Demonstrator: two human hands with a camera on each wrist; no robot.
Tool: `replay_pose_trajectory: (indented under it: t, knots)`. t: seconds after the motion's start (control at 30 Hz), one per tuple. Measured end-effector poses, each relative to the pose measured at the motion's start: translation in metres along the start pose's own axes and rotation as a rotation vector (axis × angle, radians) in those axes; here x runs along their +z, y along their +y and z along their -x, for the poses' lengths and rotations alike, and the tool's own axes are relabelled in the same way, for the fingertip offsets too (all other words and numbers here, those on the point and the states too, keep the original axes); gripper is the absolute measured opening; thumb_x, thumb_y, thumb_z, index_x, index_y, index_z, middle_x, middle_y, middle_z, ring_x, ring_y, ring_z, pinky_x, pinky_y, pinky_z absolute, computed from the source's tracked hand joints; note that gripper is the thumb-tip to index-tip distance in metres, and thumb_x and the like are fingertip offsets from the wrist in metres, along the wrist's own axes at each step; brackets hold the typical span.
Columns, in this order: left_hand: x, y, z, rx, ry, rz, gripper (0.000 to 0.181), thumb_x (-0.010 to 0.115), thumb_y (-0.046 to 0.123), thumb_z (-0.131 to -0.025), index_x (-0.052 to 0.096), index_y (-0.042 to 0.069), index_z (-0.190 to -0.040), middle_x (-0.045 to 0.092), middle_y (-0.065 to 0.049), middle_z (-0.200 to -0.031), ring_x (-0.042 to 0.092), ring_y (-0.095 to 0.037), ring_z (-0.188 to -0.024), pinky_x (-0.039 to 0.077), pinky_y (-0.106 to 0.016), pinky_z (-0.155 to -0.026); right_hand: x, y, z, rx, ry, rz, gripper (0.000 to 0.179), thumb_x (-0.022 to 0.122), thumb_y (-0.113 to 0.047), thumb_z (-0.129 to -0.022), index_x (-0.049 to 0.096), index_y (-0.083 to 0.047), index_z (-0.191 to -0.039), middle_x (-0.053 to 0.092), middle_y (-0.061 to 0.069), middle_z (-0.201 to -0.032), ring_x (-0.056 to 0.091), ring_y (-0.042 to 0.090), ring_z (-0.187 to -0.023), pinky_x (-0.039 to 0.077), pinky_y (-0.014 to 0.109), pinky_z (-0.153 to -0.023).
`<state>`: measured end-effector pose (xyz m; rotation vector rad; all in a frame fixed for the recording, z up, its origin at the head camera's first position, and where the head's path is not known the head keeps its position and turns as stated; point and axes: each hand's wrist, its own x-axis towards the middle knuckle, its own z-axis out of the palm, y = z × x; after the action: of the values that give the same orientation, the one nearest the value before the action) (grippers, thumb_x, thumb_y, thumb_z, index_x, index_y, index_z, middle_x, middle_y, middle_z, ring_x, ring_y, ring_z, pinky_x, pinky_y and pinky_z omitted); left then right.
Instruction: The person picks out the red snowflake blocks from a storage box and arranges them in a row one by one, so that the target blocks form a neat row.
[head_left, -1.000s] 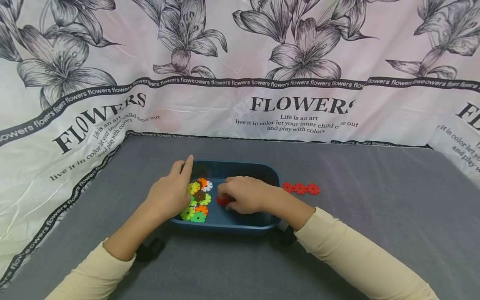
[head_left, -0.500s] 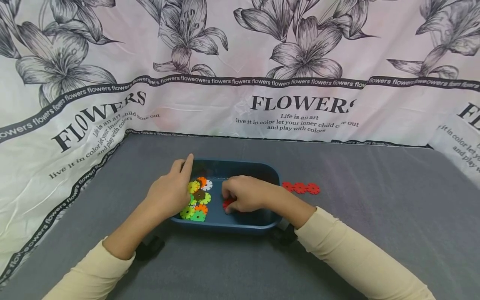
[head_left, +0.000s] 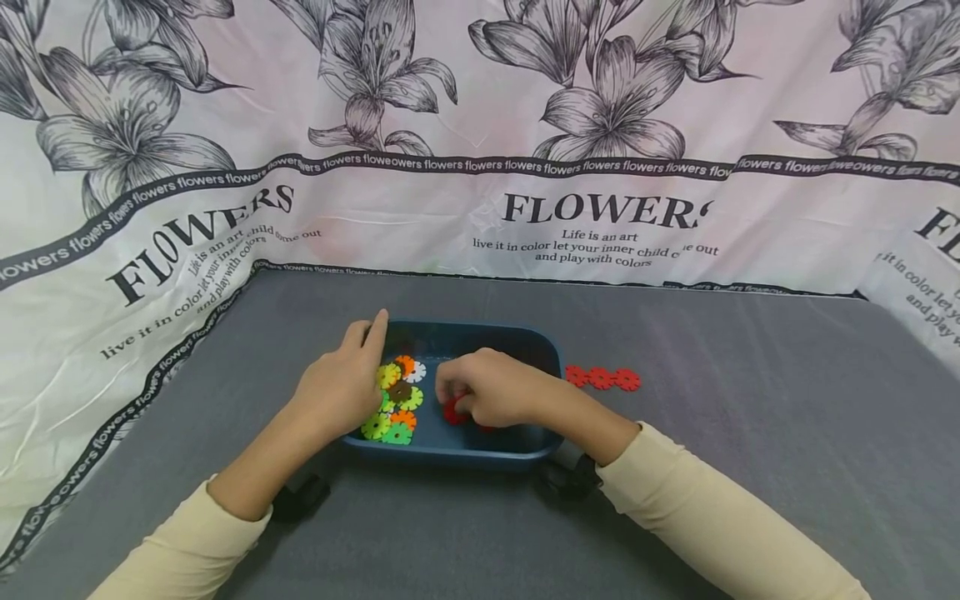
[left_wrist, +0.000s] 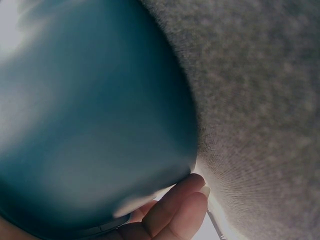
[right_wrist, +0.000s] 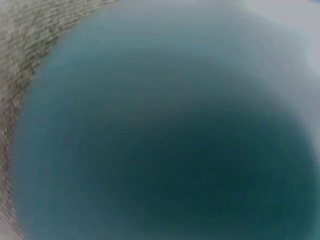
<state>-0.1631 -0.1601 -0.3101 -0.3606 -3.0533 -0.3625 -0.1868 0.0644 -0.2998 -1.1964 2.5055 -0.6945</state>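
In the head view my left hand (head_left: 339,390) grips the left end of a dark blue plastic bin (head_left: 450,454). In the left wrist view its fingertips (left_wrist: 187,212) curl against the bin's outer wall. My right hand (head_left: 493,390) reaches inside, fingers bent, pinching a red notched building disc (head_left: 453,411) low over the bin's floor. A bit of another red disc (head_left: 487,428) peeks out beneath that hand. Yellow, green, orange, brown and white discs (head_left: 397,400) lie in a loose heap at the bin's left side. Only the bin's blurred outer wall fills most of the right wrist view.
Right of the bin, a row of red discs (head_left: 602,377) lies joined on the grey cloth-covered table (head_left: 750,400). A white flower-printed curtain (head_left: 420,217) hangs along the back and sides.
My right hand shifted slightly right with the red disc, then back left. More of the disc shows now, and a second red one appears below the hand. The left hand stays put.
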Motion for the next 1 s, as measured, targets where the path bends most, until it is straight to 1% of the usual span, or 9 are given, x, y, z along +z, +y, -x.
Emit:
replay_pose_trajectory:
  t: [0.13,0.27,0.4,0.67,0.83,1.0]
  knots:
    - [0.000,0.000,0.000,-0.004,-0.004,0.003,0.085,0.059,-0.003,-0.086,0.018,0.000,-0.159,0.034,-0.028,-0.150,0.043,-0.022,-0.050,0.035,-0.032,-0.046,-0.004,-0.002,0.005,0.022,0.046,-0.039,0.015,0.069,0.000,-0.091,0.071,-0.013,-0.096,0.062,-0.005,-0.080,0.057,0.014,-0.076,0.051,0.028,-0.069]
    - [0.001,0.000,0.000,-0.003,0.002,0.002,0.086,0.060,-0.004,-0.085,0.017,0.001,-0.159,0.034,-0.028,-0.150,0.042,-0.021,-0.049,0.034,-0.031,-0.045,-0.008,-0.001,0.011,0.017,0.108,-0.095,0.014,0.070,0.001,-0.090,0.071,-0.013,-0.095,0.065,-0.006,-0.082,0.059,0.012,-0.076,0.053,0.026,-0.069]
    - [0.002,0.000,0.000,-0.006,0.005,-0.005,0.086,0.060,-0.004,-0.085,0.017,0.001,-0.159,0.035,-0.028,-0.150,0.042,-0.021,-0.049,0.034,-0.031,-0.046,-0.014,0.000,0.017,0.022,0.155,-0.147,0.014,0.071,0.002,-0.089,0.072,-0.010,-0.096,0.069,-0.005,-0.084,0.061,0.011,-0.077,0.053,0.026,-0.070]
    - [0.004,-0.001,0.000,-0.006,0.011,-0.007,0.085,0.059,-0.004,-0.086,0.017,0.001,-0.160,0.035,-0.028,-0.150,0.038,-0.020,-0.047,0.032,-0.031,-0.045,-0.021,0.003,0.030,0.056,0.179,-0.254,0.014,0.068,0.001,-0.092,0.072,-0.006,-0.103,0.072,-0.001,-0.089,0.066,0.017,-0.076,0.055,0.028,-0.070]
    - [0.004,-0.001,-0.001,-0.001,0.013,-0.009,0.084,0.058,-0.004,-0.087,0.017,0.001,-0.160,0.035,-0.028,-0.150,0.038,-0.020,-0.047,0.031,-0.031,-0.045,-0.027,0.004,0.040,0.065,0.214,-0.278,0.015,0.068,0.002,-0.092,0.073,-0.006,-0.103,0.072,0.001,-0.089,0.066,0.017,-0.076,0.056,0.029,-0.071]
    - [0.003,0.000,-0.001,-0.003,0.011,-0.009,0.085,0.059,-0.003,-0.086,0.017,0.001,-0.160,0.034,-0.028,-0.150,0.039,-0.020,-0.047,0.032,-0.031,-0.045,-0.033,0.007,0.049,0.070,0.256,-0.309,0.013,0.069,0.003,-0.090,0.073,-0.003,-0.101,0.072,0.006,-0.088,0.068,0.022,-0.077,0.056,0.030,-0.072]
